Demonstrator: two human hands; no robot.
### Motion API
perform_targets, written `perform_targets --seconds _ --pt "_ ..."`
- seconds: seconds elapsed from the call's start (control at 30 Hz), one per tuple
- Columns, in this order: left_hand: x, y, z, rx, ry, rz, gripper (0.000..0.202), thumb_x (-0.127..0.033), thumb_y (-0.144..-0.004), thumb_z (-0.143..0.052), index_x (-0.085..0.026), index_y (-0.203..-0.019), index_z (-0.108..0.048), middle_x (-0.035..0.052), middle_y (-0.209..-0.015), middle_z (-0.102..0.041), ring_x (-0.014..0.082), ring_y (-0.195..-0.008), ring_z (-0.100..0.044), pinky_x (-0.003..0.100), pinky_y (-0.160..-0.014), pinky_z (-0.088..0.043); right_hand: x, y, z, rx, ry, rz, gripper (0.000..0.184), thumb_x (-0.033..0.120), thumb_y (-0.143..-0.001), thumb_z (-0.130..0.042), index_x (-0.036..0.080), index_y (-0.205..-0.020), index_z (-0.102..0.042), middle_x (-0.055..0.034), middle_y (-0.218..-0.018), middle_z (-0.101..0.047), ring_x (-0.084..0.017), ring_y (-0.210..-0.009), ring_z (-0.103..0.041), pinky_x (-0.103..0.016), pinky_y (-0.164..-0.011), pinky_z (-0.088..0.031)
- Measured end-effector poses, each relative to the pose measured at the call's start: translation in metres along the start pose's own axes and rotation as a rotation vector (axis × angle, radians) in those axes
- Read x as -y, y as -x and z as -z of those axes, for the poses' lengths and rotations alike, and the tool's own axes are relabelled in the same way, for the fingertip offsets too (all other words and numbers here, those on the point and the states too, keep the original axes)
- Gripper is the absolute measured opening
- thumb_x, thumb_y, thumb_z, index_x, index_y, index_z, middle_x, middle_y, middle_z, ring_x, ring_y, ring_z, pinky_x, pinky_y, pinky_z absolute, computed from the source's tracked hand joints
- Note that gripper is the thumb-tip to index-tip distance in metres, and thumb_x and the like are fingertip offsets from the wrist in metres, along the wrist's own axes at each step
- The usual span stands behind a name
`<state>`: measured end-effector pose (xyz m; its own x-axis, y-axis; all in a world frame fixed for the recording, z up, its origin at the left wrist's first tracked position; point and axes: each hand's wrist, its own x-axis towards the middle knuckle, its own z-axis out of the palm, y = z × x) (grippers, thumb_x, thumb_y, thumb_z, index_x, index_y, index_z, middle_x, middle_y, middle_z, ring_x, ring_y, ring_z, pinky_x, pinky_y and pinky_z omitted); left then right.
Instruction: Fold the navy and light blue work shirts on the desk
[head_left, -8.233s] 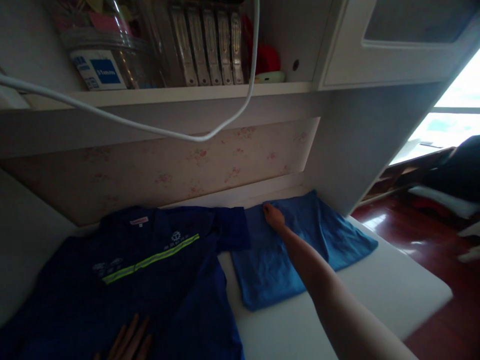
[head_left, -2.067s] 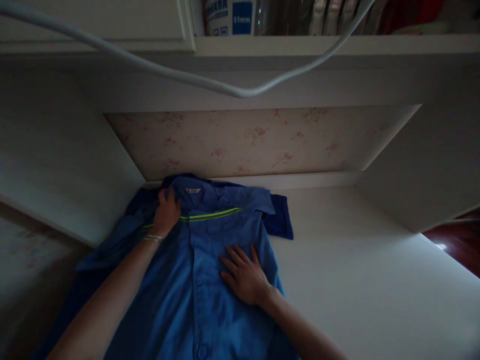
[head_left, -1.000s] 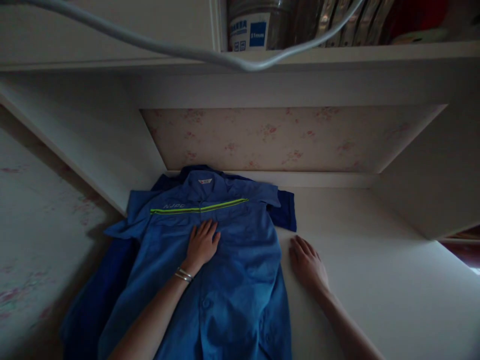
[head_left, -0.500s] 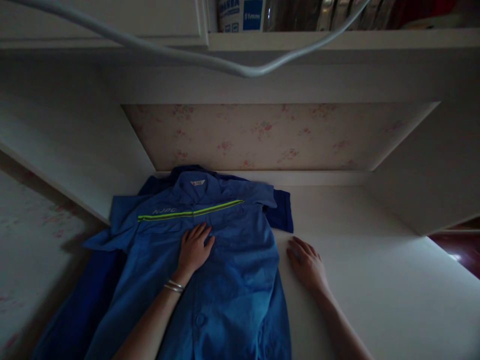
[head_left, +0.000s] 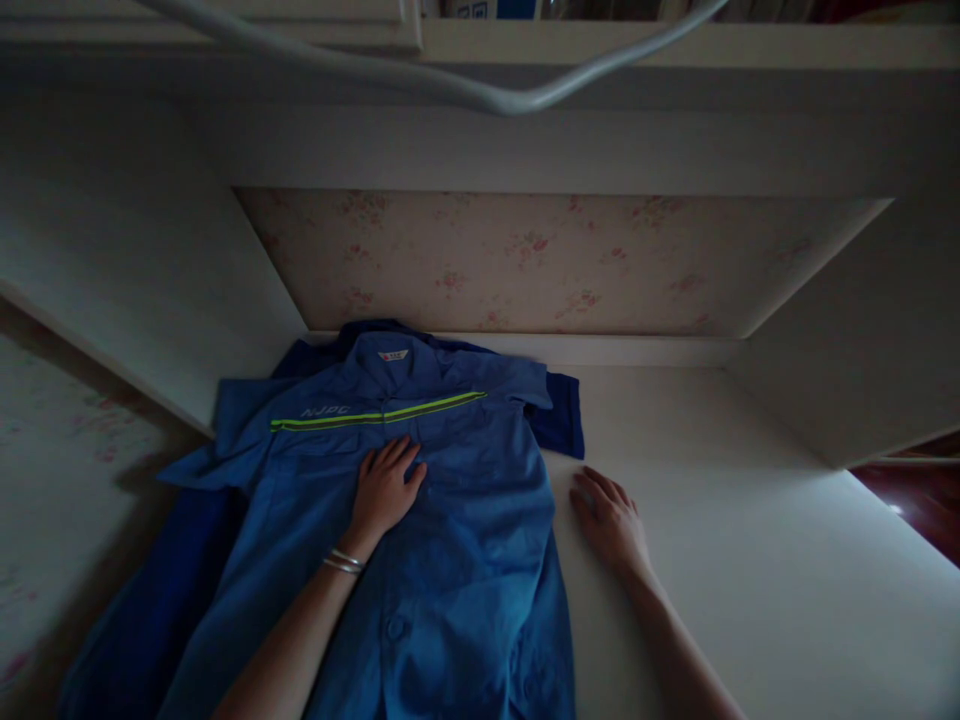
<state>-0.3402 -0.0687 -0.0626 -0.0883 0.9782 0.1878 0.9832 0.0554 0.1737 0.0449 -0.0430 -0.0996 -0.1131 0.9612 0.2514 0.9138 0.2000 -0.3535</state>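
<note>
A blue short-sleeved work shirt (head_left: 465, 500) lies spread face up, its collar toward the back wall. A yellow-green stripe (head_left: 435, 404) crosses its chest, with pale letters above the stripe at the left. My left hand (head_left: 386, 485) rests flat on the shirt's chest just below the stripe, fingers out and thumb apart. My right hand (head_left: 611, 520) lies on the white surface (head_left: 720, 560) beside the shirt's right edge, apart from it, fingers loosely bent and holding nothing I can see. Under the shirt, a darker blue garment (head_left: 559, 415) shows at the collar, right sleeve and lower left.
White side panels (head_left: 135, 230) flank the surface, with flowered wallpaper (head_left: 555, 265) at the back. A shelf edge (head_left: 637, 45) runs overhead, with several items on it. In front of it sags a pale cable (head_left: 510, 100). Something dark red (head_left: 911, 500) shows at the far right.
The view has tilted down a little, so the shelf and cable sit higher in the picture. Both hands and the shirt keep their places relative to each other.
</note>
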Motion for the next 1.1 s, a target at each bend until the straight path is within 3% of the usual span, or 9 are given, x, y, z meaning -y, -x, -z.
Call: perform_targets --seconds 1.1 --pt "0.0009 -0.0004 -0.0014 -0.017 -0.026 -0.006 0.043 -0.047 -0.097 -0.04 -0.03 -0.13 -0.063 0.004 -0.145 -0.056 0.0261 -0.136 -0.048 0.052 -0.114 -0.033 0.0008 -0.0017 0.0015 0.029 0.036 -0.025 0.039 0.038 -0.098 -0.041 0.025 -0.125 -0.066 -0.0055 -0.138 -0.061 -0.028 -0.126 -0.052 -0.047 -0.101 -0.043"
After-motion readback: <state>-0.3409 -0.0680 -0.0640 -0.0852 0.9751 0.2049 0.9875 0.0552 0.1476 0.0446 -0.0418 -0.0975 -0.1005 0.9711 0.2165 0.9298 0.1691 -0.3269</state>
